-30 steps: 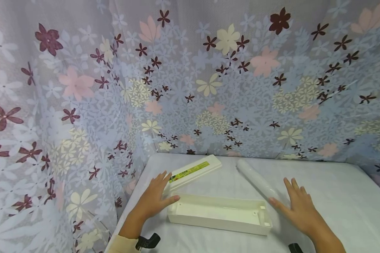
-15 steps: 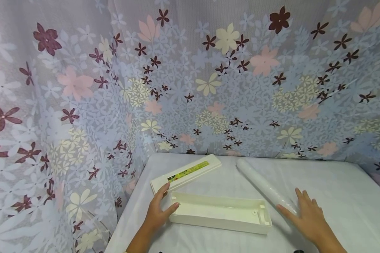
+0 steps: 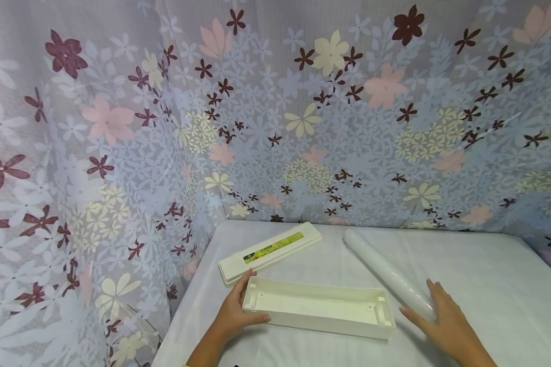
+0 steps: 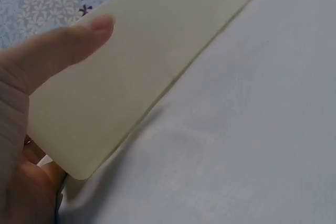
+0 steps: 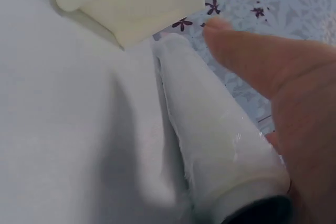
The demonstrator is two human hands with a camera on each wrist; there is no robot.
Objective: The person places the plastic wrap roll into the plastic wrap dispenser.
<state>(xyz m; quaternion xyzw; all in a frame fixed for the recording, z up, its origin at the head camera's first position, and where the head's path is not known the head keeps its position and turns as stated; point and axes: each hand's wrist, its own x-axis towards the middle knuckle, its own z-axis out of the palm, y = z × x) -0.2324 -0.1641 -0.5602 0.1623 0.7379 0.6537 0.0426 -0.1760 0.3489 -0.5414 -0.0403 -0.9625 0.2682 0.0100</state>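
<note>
A long, open-topped cream plastic box (image 3: 321,306) stands on the white-covered table. My left hand (image 3: 234,311) grips its left end, thumb along the near wall and fingers round the end; in the left wrist view that thumb (image 4: 86,38) lies over the box's wall (image 4: 142,51). To the right, a roll of cling film (image 3: 390,272) lies slanting away from me. My right hand (image 3: 450,321) spans the roll's near end, thumb raised to its left and fingers to its right. In the right wrist view the thumb (image 5: 236,45) stands apart from the film roll (image 5: 205,114).
Behind the box lies a long cream lid (image 3: 271,252) with a yellow-green label, slanted on the white cloth (image 3: 496,275). A flowered curtain (image 3: 303,127) hangs along the table's back and left sides.
My left hand has come down from over the lid and box corner to grip the box's left end. My right hand has shifted slightly right and nearer, to the roll's near end.
</note>
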